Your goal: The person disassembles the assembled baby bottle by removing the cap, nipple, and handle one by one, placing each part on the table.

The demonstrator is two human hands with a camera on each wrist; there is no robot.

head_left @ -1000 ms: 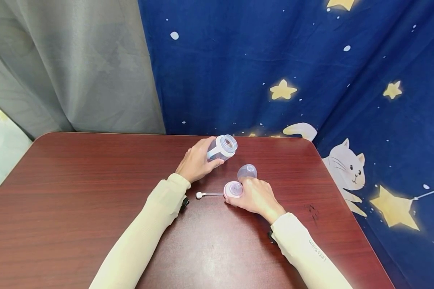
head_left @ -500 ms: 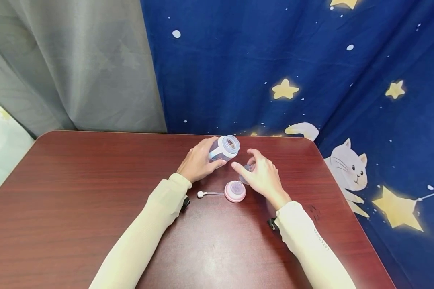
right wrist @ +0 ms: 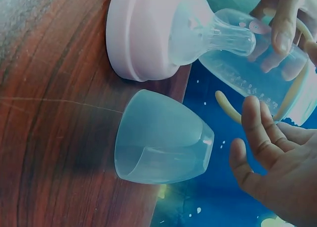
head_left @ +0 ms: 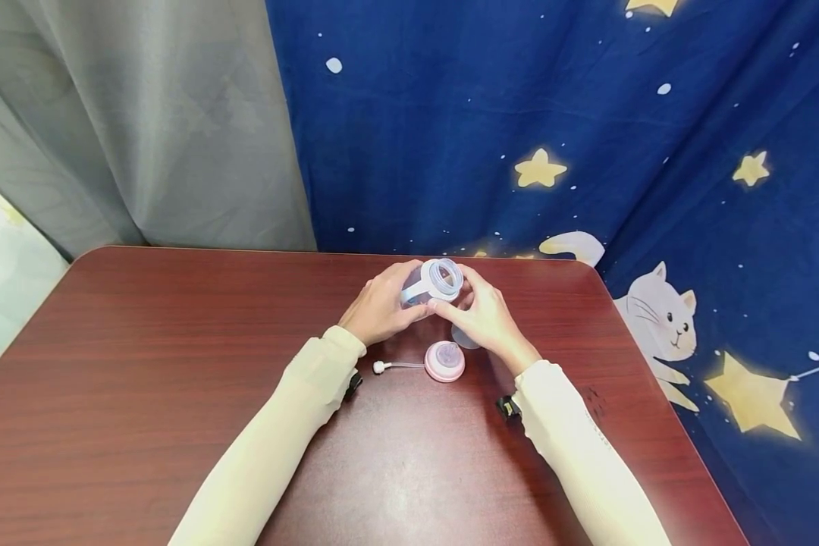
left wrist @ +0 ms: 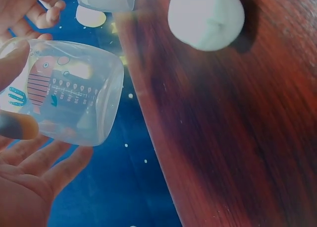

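My left hand (head_left: 382, 303) grips a clear baby bottle (left wrist: 74, 93), tilted with its uncapped mouth toward the right. Printed fish and measuring marks show on its side. My right hand (head_left: 484, 311) holds the bottle's white collar between thumb and fingers. Below the hands, a pink screw ring with a clear nipple (head_left: 444, 362) sits on the table, nipple up. A thin straw with a white weighted end (head_left: 380, 367) runs leftward from the ring. Beside the ring stands a clear dome cap (right wrist: 163, 142), partly hidden by my right hand in the head view.
The reddish-brown wooden table (head_left: 211, 334) ends at a back edge just beyond the bottle. Behind it hang a grey curtain (head_left: 177, 129) and a blue star-patterned curtain (head_left: 437, 136). A blurred white rounded thing (left wrist: 205, 19) appears in the left wrist view.
My right hand has left the pink ring, moved up past the clear cap, and taken hold of the bottle's collar. The bottle has shifted slightly right in my left hand.
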